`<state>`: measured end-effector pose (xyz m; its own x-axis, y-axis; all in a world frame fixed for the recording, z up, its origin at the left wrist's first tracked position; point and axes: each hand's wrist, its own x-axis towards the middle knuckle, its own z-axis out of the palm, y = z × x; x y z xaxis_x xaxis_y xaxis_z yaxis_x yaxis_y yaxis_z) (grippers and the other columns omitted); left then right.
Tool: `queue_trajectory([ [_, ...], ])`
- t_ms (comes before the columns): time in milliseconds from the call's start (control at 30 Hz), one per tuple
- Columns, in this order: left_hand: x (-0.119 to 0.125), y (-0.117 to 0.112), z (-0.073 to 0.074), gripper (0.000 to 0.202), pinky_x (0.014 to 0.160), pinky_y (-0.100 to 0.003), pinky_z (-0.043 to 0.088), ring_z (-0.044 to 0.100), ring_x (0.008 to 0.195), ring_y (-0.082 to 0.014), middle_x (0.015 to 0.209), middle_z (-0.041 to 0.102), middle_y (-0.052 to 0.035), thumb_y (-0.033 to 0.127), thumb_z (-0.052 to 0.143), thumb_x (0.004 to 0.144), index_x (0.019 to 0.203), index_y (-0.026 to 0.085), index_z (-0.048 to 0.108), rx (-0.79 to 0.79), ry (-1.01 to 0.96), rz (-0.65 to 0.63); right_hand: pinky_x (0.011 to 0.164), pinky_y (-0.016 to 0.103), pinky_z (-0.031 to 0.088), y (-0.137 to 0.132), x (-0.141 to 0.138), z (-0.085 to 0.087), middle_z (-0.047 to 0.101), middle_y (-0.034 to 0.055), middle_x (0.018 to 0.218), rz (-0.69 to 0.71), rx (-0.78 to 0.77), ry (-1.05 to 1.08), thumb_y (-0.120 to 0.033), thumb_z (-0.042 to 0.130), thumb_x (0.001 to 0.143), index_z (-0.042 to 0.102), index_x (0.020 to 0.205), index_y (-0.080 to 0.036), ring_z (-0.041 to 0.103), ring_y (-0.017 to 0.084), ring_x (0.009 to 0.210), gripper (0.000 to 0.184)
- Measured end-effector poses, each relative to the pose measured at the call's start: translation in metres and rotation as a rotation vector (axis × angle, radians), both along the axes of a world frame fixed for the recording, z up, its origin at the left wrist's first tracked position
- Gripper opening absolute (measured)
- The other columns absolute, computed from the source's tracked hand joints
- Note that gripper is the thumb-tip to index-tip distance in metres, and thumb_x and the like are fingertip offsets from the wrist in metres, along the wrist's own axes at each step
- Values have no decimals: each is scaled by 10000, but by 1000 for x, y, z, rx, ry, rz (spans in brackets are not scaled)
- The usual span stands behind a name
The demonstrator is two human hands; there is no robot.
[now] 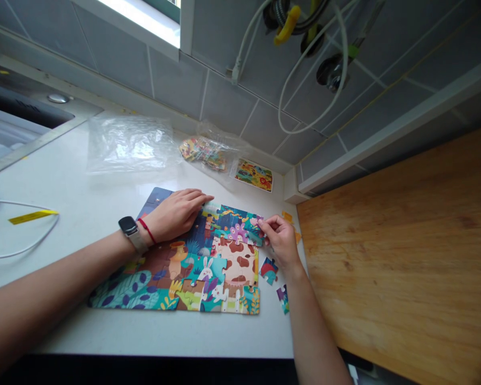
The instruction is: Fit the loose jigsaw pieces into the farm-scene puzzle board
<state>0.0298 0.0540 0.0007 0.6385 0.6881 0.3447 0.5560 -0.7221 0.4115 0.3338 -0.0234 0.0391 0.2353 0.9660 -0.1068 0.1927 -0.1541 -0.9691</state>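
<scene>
A colourful jigsaw puzzle (pixel 138 286) with a rabbit, a cow and leaves lies on the white counter, largely joined together. My left hand (pixel 176 214) rests flat across its upper edge, fingers stretched out, and hides part of the picture. At the upper right corner of the puzzle, my right hand (pixel 282 240) pinches a teal and pink puzzle piece (pixel 255 226) between thumb and fingers. Whether that piece sits fully in its place I cannot tell. Beside my right wrist lie two loose pieces, a red and teal piece (pixel 269 271) and a purple and green piece (pixel 282 298).
Behind the puzzle are a clear plastic bag (pixel 130 144), a bag of more puzzle pieces (pixel 204 152) and a picture card (pixel 254 175). A wooden board (pixel 396 246) borders the right side. A sink (pixel 28 115) and a white cable (pixel 28 251) are at left.
</scene>
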Motion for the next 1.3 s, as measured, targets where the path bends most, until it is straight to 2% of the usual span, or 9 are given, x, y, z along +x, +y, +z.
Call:
queue_trajectory([
  [200,-1,2,1,535,1095,-492,537,665,1236,-294,1287,716,-159,79,444,918,1425,131,608,-46,-18,3,366,221,373,-2,-8,-6,658,-16,538,91,-49,43,-598,886,722,620,715,-215,477,98,387,466],
  [300,-1,3,2,533,1099,-489,536,667,1241,-296,1295,715,-173,75,440,922,1431,103,598,-53,-4,6,377,214,433,-1,-19,-6,691,-18,610,96,-48,112,-561,906,714,627,772,-218,565,114,430,446],
  [433,-1,3,3,512,1070,-489,553,648,1265,-304,1297,715,-177,70,436,935,1416,108,607,-49,-10,20,505,246,596,6,-41,1,734,-14,746,147,-93,202,-510,934,689,611,877,-232,753,191,637,466],
  [633,2,-2,8,430,1028,-486,567,654,1200,-300,1229,733,-144,152,504,981,1395,163,619,-20,-107,-69,585,263,641,19,-66,2,733,-25,791,208,-42,188,-468,917,710,655,1082,-234,784,195,700,512],
  [733,3,-4,13,370,996,-457,575,662,1142,-284,1178,744,-124,217,577,995,1358,172,627,-30,-159,-133,577,271,641,16,-67,-1,745,-11,786,207,-29,184,-487,909,719,679,1063,-226,781,201,694,489],
  [900,3,-5,21,209,952,-427,569,671,1069,-267,1088,762,-102,337,665,1012,1146,184,715,-52,-159,-227,548,274,636,6,-58,-4,754,-3,728,239,-37,191,-497,903,745,701,1033,-218,754,191,613,449],
  [1100,5,-7,24,174,905,-386,581,705,964,-220,1041,787,-80,312,632,1041,1035,200,765,-101,-117,-360,398,226,513,1,-55,-7,702,-10,596,320,-94,137,-545,854,789,658,858,-208,654,155,446,396],
  [1200,6,-9,29,183,886,-389,592,705,963,-219,1044,790,-83,304,624,1045,1033,201,774,-111,-109,-388,394,219,446,2,-54,-6,681,-9,574,292,-4,26,-551,790,854,665,783,-210,583,123,406,371],
  [1300,7,-12,33,179,906,-401,591,698,1000,-221,1061,788,-80,290,623,1045,1000,203,773,-115,-95,-417,528,255,512,5,-51,-6,738,27,691,179,152,-80,-539,746,894,703,762,-206,652,150,546,361],
])
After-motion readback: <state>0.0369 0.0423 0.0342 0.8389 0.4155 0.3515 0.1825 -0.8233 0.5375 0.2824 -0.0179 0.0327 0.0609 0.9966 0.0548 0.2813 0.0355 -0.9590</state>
